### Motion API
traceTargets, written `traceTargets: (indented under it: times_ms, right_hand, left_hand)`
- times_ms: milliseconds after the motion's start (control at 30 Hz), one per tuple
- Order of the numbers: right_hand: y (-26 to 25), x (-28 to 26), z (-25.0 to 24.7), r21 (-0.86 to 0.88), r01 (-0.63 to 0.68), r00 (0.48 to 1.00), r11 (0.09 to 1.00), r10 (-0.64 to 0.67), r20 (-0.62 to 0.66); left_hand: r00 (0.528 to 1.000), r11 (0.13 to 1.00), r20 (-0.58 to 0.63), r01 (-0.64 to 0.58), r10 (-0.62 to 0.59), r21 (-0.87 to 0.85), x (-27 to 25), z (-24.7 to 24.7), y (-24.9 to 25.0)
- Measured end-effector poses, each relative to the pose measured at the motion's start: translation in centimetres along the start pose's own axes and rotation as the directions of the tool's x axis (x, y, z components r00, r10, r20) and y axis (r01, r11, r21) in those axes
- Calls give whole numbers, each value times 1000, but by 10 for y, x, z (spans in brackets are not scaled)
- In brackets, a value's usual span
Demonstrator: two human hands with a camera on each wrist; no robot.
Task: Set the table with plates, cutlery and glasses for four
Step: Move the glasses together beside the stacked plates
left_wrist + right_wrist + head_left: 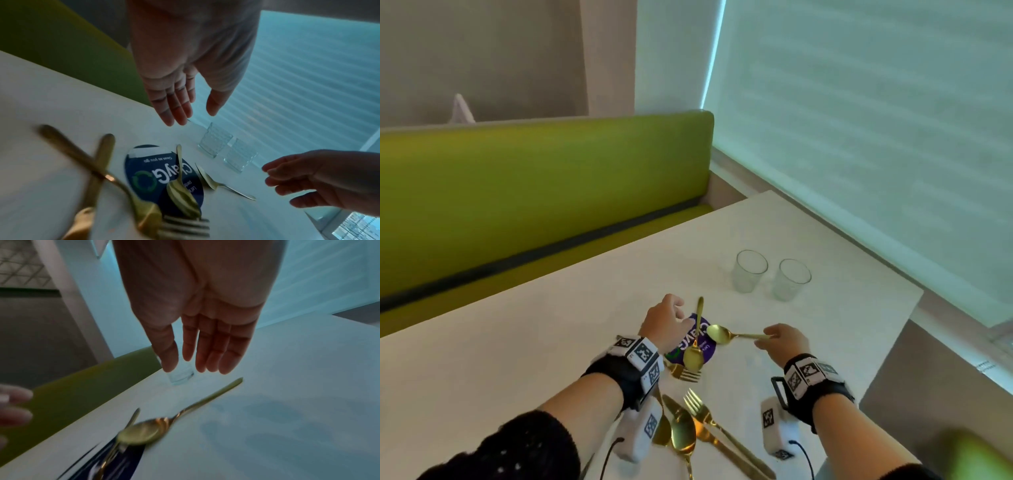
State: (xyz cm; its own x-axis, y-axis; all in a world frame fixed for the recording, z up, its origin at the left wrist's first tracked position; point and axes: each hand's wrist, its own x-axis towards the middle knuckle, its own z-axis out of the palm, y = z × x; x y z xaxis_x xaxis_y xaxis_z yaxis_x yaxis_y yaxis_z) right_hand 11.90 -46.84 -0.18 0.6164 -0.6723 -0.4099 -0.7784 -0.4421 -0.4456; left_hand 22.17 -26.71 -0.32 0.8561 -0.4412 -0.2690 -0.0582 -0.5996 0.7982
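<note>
Cutlery-sorting step. Both hands are hovering open and empty: left hand (pixel 666 320) beside the spoon (pixel 695 342) lying on the purple sticker (pixel 707 353), right hand (pixel 786 339) over the second spoon's (pixel 726 335) handle. Glasses (pixel 751 270) are standing far right. Next move needs a pinch on each handle.

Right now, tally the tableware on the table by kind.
Glasses: 2
Spoons: 3 plainly seen; a fourth may be partly hidden
Forks: 2
Knives: 1
Total: 8 plainly seen
</note>
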Motion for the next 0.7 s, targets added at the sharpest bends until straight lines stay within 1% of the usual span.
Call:
traceTargets:
  times_ms: [167,300,400,600,633,700]
  right_hand:
    - [13,75,-28,125,-76,994,989,85,-64]
    - [24,119,-39,181,-149,976,972,173,-129]
    - [34,140,-42,192,-183,968,964,211,-137]
    - [54,166,-42,294,-204,965,934,243,-101]
    - [55,169,-43,309,-198,967,930,238,-94]
    - [54,173,-44,317,-174,974,932,210,-83]
  left_hand:
    - [999,1000,44,11,-11,-9,72,33,25]
    - [999,1000,46,12,-11,-27,116,58,48]
    - [999,1000,49,8,-8,-9,141,74,60]
    - [992,1000,124,0,-1,9,172,108,69]
    - [992,1000,123,-2,3,-7,174,114,69]
    - [996,998,85,-3,9,-64,179,122,69]
